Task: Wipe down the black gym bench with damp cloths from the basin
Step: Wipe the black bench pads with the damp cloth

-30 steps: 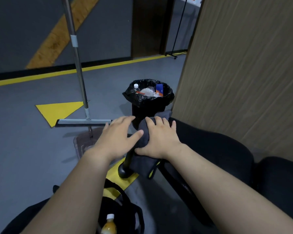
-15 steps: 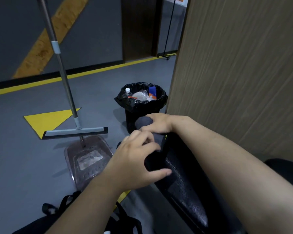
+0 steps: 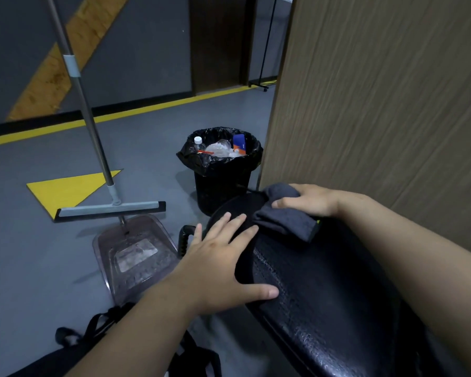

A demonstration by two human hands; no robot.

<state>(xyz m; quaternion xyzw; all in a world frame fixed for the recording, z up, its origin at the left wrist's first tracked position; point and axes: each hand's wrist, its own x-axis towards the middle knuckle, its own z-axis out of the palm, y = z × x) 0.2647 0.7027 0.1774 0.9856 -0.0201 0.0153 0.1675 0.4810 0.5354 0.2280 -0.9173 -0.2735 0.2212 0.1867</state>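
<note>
One cloth (image 3: 283,221), gripped by right hand (image 3: 313,200), lies on bench (image 3: 324,295).

The person works with 2 bare hands. The left hand (image 3: 218,270), nearer, shows all 5 fingers, with short, plain nails; the thumbnail is rounded and trimmed close. On the right hand (image 3: 313,202), farther off, only the back, the knuckles and the thumb are visible. The left forearm (image 3: 136,330) and right forearm (image 3: 408,240) are both bare from the wrist to the near edge of the view. A dark shape (image 3: 46,363) at the near left edge may be clothing; that cannot be told.
</note>
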